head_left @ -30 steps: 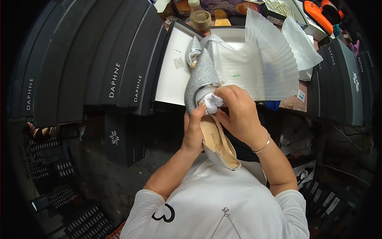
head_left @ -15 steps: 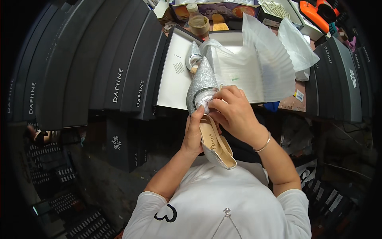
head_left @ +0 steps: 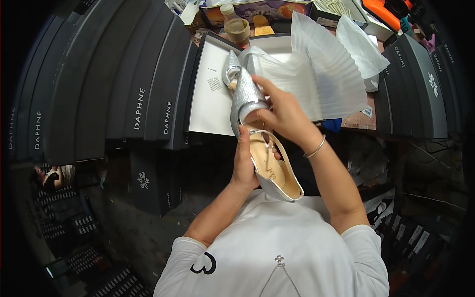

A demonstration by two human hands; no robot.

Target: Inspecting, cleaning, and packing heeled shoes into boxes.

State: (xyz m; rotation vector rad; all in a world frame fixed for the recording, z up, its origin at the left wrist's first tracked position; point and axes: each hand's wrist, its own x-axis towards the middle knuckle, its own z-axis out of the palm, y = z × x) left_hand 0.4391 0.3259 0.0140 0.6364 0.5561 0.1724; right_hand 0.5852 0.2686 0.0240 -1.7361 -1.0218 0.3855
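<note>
A silver, glittery pointed-toe shoe [head_left: 246, 94] with a beige insole is in both my hands, its toe away from me and its heel end toward my chest. My left hand [head_left: 243, 161] is wrapped round the shoe's middle from the left, thumb along the edge. With its thumb at the toe opening and its fingers along the toe's right side, my right hand [head_left: 284, 110] grips the front part. A thin strap crosses the shoe behind the toe. Beyond it, a second silver shoe [head_left: 230, 72] lies in an open white-lined shoebox [head_left: 202, 106].
White translucent wrapping sheets [head_left: 336, 79] spread over the box's right side. Black shoeboxes [head_left: 118, 84] stand in a row at left, with more black boxes [head_left: 413, 84] at right. A jar [head_left: 235, 28] and an orange tool [head_left: 381, 14] are at the back.
My right hand has gone from pinching at white paper in the toe opening to holding the toe's right side. The shoe's heel end has swung slightly right, and the white paper no longer shows clearly.
</note>
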